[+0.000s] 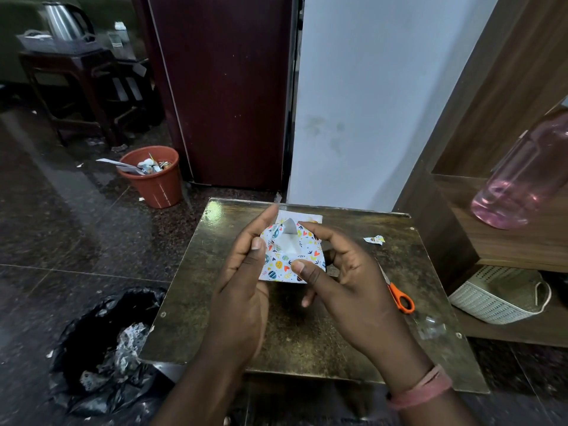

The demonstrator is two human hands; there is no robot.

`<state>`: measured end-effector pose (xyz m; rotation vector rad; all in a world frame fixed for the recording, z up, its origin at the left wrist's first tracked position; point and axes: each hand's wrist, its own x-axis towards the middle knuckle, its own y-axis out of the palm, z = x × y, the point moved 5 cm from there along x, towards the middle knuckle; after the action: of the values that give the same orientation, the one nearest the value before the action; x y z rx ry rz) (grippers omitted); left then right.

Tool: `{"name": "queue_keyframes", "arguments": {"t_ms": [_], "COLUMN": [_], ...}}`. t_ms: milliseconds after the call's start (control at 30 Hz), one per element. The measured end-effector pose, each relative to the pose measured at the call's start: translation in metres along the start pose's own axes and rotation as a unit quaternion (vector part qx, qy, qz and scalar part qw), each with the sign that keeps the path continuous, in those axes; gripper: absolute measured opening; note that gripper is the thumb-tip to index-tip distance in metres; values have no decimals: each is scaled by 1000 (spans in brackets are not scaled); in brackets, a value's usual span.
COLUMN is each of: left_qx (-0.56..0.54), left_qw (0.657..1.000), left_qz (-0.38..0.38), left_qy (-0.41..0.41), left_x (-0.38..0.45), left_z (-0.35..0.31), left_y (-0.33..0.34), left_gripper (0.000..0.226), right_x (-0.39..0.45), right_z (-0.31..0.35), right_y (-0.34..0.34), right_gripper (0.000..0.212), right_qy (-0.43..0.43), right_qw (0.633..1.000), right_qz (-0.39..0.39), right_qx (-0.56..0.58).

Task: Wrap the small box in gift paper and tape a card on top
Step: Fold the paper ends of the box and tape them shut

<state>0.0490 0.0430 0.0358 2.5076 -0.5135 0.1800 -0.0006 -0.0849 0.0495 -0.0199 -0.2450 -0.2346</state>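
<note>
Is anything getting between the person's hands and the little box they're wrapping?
Nothing visible does. Both the left hand and the right hand already hold the paper-covered box directly, above the small table. The scissors lie off to the right, beyond the right hand, clear of the fold.

Bench (pixel 307 327): hard top with a mottled, worn brown-gold finish, glossy, catching glare at the far edge. Gift paper (pixel 284 256): thin printed paper, matt, white on the inside of the fold. Scissors (pixel 399 298): orange plastic handles, smooth. Floor (pixel 61 226): polished speckled stone, reflective. Bucket (pixel 153 179): terracotta-coloured plastic, smooth. Bin bag (pixel 104 348): black plastic film, crinkled and shiny. Basket (pixel 498 296): cream perforated plastic. Bottle (pixel 522 176): clear pink plastic or glass, cannot tell which. Kettle (pixel 61 21): brushed metal.
</note>
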Motion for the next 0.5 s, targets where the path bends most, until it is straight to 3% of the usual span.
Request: {"name": "queue_keyframes", "arguments": {"t_ms": [500], "left_qx": [8], "left_qw": [1000], "left_qz": [-28], "left_qy": [-10], "left_x": [1], "left_z": [-1], "left_y": [-5], "left_gripper": [20], "right_x": [-2], "right_z": [4], "right_y": [7], "right_gripper": [44], "right_qy": [22], "right_qw": [999], "right_qz": [-10], "right_qx": [30]}}
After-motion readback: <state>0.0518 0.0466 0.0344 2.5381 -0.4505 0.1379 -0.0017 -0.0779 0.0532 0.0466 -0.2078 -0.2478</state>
